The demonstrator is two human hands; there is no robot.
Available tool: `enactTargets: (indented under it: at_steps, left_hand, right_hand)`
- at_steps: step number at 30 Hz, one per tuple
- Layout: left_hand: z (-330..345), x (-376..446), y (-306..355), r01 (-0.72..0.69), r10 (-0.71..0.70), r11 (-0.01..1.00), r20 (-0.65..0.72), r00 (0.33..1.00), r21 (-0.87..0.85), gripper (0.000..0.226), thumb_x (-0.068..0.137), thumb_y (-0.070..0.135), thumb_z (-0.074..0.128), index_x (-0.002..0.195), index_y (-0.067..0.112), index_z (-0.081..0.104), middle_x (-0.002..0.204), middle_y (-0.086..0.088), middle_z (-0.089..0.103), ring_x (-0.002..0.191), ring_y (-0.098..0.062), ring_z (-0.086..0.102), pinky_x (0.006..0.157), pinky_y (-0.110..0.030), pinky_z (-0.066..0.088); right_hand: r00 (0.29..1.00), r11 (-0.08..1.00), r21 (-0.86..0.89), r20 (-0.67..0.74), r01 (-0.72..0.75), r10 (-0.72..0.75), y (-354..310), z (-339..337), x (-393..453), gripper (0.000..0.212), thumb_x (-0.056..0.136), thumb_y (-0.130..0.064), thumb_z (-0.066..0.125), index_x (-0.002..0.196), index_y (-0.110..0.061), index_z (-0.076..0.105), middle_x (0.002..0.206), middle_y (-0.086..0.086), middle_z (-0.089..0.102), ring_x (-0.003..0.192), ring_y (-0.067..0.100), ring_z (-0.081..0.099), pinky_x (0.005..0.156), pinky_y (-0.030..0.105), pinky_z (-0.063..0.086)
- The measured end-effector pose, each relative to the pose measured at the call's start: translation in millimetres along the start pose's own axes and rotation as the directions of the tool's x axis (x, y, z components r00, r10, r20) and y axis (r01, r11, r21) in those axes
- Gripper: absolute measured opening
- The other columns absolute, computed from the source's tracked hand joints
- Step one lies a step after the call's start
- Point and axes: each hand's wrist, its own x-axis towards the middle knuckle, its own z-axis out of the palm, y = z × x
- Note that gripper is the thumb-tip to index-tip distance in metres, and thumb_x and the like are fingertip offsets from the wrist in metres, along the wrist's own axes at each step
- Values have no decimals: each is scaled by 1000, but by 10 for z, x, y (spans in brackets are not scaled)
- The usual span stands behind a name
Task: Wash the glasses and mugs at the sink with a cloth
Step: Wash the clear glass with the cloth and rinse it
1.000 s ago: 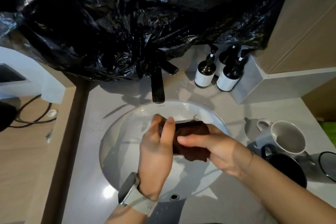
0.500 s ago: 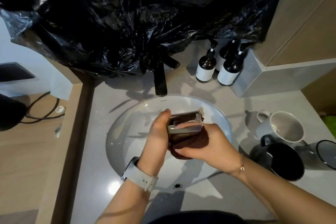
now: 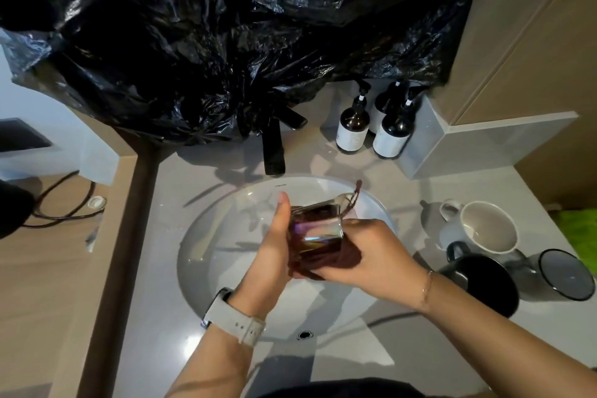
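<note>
Glass [image 3: 318,229] held over the white sink [image 3: 206,255], tilted, rim toward the upper right. Left hand [image 3: 274,255] wrapped round its left side, thumb pointing up along the wall. Right hand [image 3: 368,255] clamped on a dark brown cloth [image 3: 339,257] pressed to the underside and right side of the glass; a strand of cloth seen past the rim. White mug [image 3: 484,226] upright on the grey worktop [image 3: 155,284] right of the sink; black mug [image 3: 484,281] just in front of it; dark-rimmed glass [image 3: 567,275] further right. Black tap [image 3: 274,149] behind the sink, three pump bottles [image 3: 352,129] to its right, crumpled black plastic sheet [image 3: 226,42] above.
</note>
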Motion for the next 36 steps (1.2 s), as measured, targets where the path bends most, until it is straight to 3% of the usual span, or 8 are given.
enactTargets:
  at_steps: [4, 9, 14, 18, 24, 28, 32, 36]
  left_hand:
    - [44, 7, -69, -295, 346, 927, -228, 910, 231, 47, 97, 50, 38, 87, 14, 66, 78, -3, 73, 76, -19, 69, 72, -35, 52]
    - [-111, 17, -217, -601, 776, 474, 17, 631, 644, 34, 95, 51, 36, 102, 25, 56, 85, 8, 64, 83, -11, 62, 72, -30, 50]
    - [9, 6, -54, -506, 520, 822, 19, 854, 259, 51, 93, 62, 36, 105, 20, 62, 82, 3, 70, 68, -19, 63, 57, -26, 52]
    - [170, 77, 125, -177, 188, 981, -165, 968, 81, 60, 100, 54, 32, 73, 22, 76, 69, 4, 75, 68, -15, 72, 63, -29, 57]
    - [25, 84, -157, -590, 701, 642, -64, 710, 489, 34, 96, 44, 39, 97, 15, 58, 83, -5, 66, 82, -25, 63, 75, -41, 52]
    - [-50, 104, -216, -623, 747, 528, 33, 664, 576, 33, 96, 48, 38, 102, 21, 55, 87, 2, 64, 84, -20, 63, 75, -42, 52]
    - [62, 100, 26, -145, 168, 971, -117, 979, 189, 57, 93, 62, 39, 101, 14, 67, 74, 1, 69, 64, -15, 64, 61, -31, 54]
    - [168, 142, 100, 10, -28, 997, -239, 971, -75, 47, 101, 42, 40, 83, 9, 69, 75, -7, 71, 70, -22, 67, 65, -30, 54]
  right_hand:
    - [991, 857, 503, -14, -107, 132, -69, 29, -32, 35, 73, -9, 81, 107, -15, 72, 100, -2, 75, 96, 9, 69, 86, 25, 53]
    - [897, 382, 828, 290, -410, 333, -182, -105, 34, 12, 84, -12, 65, 92, -10, 74, 72, 2, 70, 62, 9, 64, 53, 18, 48]
    - [974, 535, 821, 101, -198, 205, -205, -172, 4, 14, 75, -4, 72, 83, -14, 77, 75, 2, 74, 68, 11, 70, 61, 20, 53]
    - [991, 979, 205, -127, -12, 38, -44, -99, 10, 37, 67, -34, 81, 101, -22, 74, 93, -7, 76, 89, 7, 71, 85, 34, 56]
    - [949, 549, 789, 131, -274, 286, -157, -177, 54, 13, 80, -6, 72, 89, -14, 74, 80, 3, 75, 74, 12, 70, 64, 20, 55]
    - [907, 404, 824, 284, -397, 310, -156, -255, 108, 10, 86, -6, 63, 90, -8, 72, 70, 3, 71, 60, 9, 65, 52, 18, 50]
    - [972, 760, 613, 62, -218, 228, -83, -158, 58, 23, 77, -13, 77, 100, -11, 74, 88, 3, 76, 82, 16, 71, 76, 30, 58]
    - [994, 967, 249, -70, -62, 81, -8, -16, 5, 40, 65, -34, 82, 103, -25, 73, 94, -7, 76, 90, 9, 71, 87, 35, 56]
